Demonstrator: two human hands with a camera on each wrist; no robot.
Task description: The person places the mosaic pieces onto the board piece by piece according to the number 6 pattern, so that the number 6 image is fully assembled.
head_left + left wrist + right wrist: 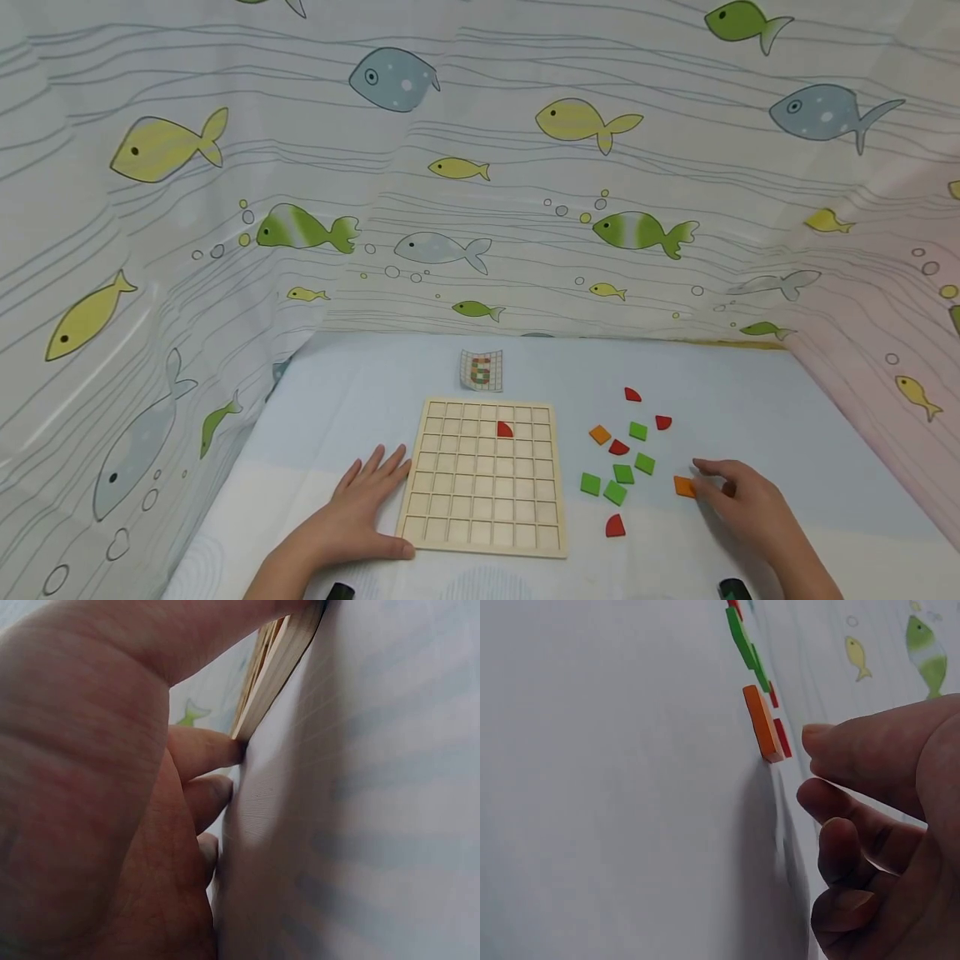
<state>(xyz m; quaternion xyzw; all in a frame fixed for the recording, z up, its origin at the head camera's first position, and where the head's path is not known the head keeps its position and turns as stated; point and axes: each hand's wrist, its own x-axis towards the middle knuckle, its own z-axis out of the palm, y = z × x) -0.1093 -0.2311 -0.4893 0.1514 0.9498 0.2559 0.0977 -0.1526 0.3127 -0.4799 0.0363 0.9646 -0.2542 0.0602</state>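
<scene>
My left hand point(358, 510) lies with straight, spread fingers along the left side of a wooden grid board point(450, 552). Its thumb touches the board's near left corner, and the left wrist view shows fingertips against the wooden edge. One red quarter-circle tile point(505, 429) sits in a square of the grid. On the right, my right hand point(742, 500) hovers by an orange square tile point(683, 487), thumb overlapping it in the head view. In the right wrist view a gap shows between the fingers and that orange tile point(760, 724); the other fingers are loosely bent.
Several green square tiles point(623, 474), several red quarter-circle tiles point(615, 526) and another orange tile point(599, 434) lie scattered right of the board. A small pattern card point(481, 371) lies behind it. Fish-printed curtains point(517, 200) enclose the table.
</scene>
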